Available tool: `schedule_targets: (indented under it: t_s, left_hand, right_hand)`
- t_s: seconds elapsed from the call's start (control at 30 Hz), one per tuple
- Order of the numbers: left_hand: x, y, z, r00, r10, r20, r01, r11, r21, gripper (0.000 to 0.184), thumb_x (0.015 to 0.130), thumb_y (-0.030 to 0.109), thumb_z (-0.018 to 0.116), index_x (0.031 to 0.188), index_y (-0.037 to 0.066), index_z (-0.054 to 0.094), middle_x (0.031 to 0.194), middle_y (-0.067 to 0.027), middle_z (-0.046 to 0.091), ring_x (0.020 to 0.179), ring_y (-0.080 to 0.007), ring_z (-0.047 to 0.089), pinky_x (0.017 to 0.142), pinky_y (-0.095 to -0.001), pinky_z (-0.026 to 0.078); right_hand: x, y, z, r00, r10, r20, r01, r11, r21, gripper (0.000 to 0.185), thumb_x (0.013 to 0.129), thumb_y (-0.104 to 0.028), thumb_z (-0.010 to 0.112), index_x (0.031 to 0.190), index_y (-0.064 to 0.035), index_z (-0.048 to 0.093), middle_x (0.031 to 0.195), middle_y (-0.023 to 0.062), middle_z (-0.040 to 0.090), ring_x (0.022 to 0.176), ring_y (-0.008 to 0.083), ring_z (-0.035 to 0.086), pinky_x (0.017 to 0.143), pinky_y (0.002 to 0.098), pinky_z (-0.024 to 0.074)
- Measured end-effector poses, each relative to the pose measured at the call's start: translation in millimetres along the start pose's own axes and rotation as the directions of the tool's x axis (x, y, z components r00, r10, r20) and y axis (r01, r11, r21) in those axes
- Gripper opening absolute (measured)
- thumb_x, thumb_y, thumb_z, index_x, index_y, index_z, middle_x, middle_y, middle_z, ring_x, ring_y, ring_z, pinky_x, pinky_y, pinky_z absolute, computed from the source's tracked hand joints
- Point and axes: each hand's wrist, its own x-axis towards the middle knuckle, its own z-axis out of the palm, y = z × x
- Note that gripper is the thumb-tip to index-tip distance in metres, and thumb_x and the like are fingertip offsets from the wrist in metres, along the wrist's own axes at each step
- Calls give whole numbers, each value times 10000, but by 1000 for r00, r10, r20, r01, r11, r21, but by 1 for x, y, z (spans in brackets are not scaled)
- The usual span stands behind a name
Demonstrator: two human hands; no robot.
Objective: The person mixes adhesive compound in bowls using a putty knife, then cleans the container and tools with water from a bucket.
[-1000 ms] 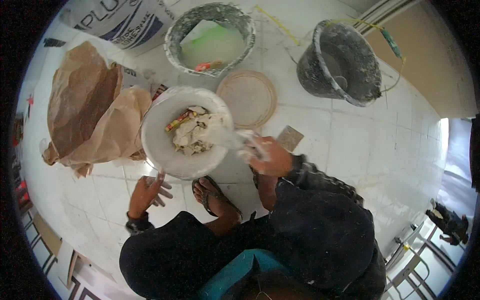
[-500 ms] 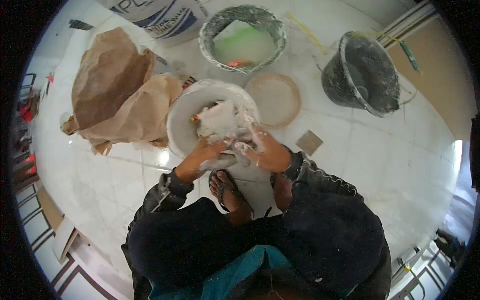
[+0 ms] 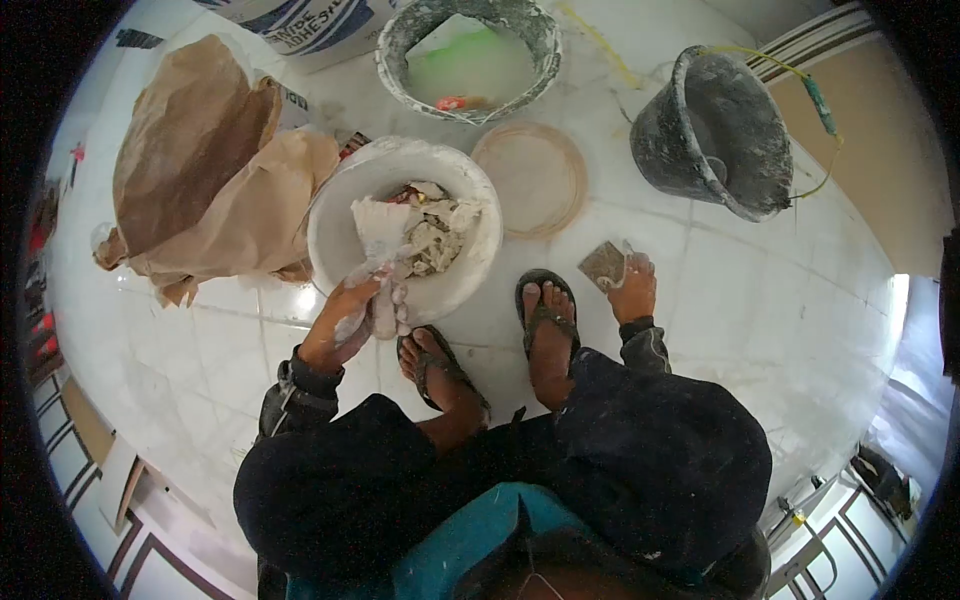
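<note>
My left hand [image 3: 358, 310], smeared with white paste, is closed on a pale flat scraper [image 3: 383, 222] over the near left side of a white bucket [image 3: 335, 215]. Inside that bucket lie pale lumpy scraps [image 3: 438, 235] and a bit of red and yellow wrapper. To the right of my feet, my right hand [image 3: 633, 287] reaches down to a small square brown-grey piece [image 3: 604, 267] on the floor. Its fingers touch or grip the right edge of the piece.
Behind the white bucket stands a bucket [image 3: 470, 112] with cloudy liquid and something green. A round lid [image 3: 530, 180] lies beside it. A dark bucket [image 3: 712, 140] leans at the right. Crumpled brown paper [image 3: 200, 170] sits at the left, near a large printed bag [image 3: 325, 30].
The pale scraper has passed from my right hand to my left. My right hand has moved right and down to the small square piece on the floor.
</note>
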Motion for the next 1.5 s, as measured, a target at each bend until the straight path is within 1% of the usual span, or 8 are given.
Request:
schedule_targets:
  t_s: [0.2,0.27,0.4,0.53,0.6,0.83,0.93,1.5]
  left_hand:
    - [-5,4,-8,994,-96,-57,101,991,87,338,948,351,553,1140,89,463,807,-6,503,599,-95,480,475,-223,403]
    - [-7,5,-9,993,-112,-36,113,993,25,304,967,348,512,1108,81,477,791,-15,497,562,-93,465,452,-225,386]
    - [-6,-7,-15,987,-159,-37,154,982,-110,309,994,368,438,1053,67,479,762,-24,484,505,-93,437,402,-219,351]
    - [-10,-11,0,986,-124,-111,109,985,-133,334,980,405,449,1013,73,451,759,-10,468,430,-74,385,353,-198,326]
    - [-11,-14,-3,992,-93,-89,74,978,-197,303,994,370,427,1004,68,442,741,-19,455,419,-78,377,326,-206,314]
    - [-25,-28,-2,999,-12,-53,-2,965,-262,290,1007,348,424,1200,132,410,766,-56,481,463,-109,418,353,-217,329]
    - [-28,-30,4,997,29,-78,-49,961,-272,281,1006,353,406,1155,116,414,737,-42,471,416,-98,381,318,-220,301]
    - [-15,-21,14,991,19,-130,-55,961,-272,281,1000,352,381,980,81,453,697,-21,448,367,-88,365,294,-230,279]
  right_hand:
    - [17,33,-9,985,-2,170,-74,893,443,606,765,-206,745,1264,44,509,1150,157,629,983,331,625,862,393,515]
    - [23,1,-87,906,-31,423,-408,208,889,533,787,-160,738,1231,24,508,1011,134,648,843,231,657,742,344,549]
    - [39,-42,-151,942,-110,317,-323,-41,945,472,770,-78,736,1175,34,521,1001,101,650,798,165,651,679,274,539]
    - [59,-101,-176,960,-178,216,-226,-37,973,455,753,-80,751,1137,29,535,997,106,648,836,147,637,710,266,522]
    - [69,-127,-186,883,-367,293,-242,180,953,437,746,-75,758,1114,36,550,1010,99,646,891,140,621,786,268,505]
    - [73,-215,-194,828,-536,166,-205,-14,979,511,760,-100,756,1194,71,549,1056,89,653,936,135,610,832,286,498]
    - [77,-218,-184,791,-582,187,-134,133,982,451,762,-106,759,1139,73,588,1032,77,665,921,136,617,824,282,503]
    - [76,-214,-184,805,-492,333,-411,-57,910,331,846,-164,698,1103,24,608,925,52,660,742,113,606,600,269,498]
